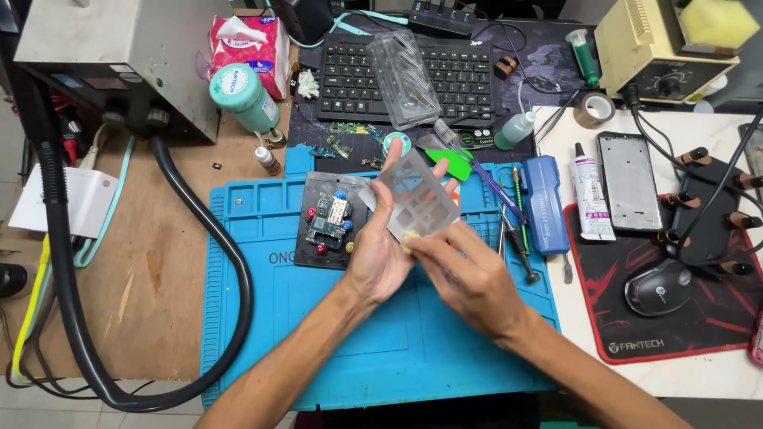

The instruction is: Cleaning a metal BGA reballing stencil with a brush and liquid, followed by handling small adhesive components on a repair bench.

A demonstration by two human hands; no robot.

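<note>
Item: thin metal stencil sheet [416, 200], perforated, being held above the blue mat [262, 318] on the desk. Left hand [380, 254] is pinching its lower-left edge; right hand [465, 274] is pressing a small pale wad [410, 235] against it. Likely light, springy, easily creased; best gripped by edges. The wad's material is proving hard to make out; fingertips behind the sheet are hidden.

One head-worn camera looks steeply down (close in) over the blue mat [254, 318] and workbench.
</note>
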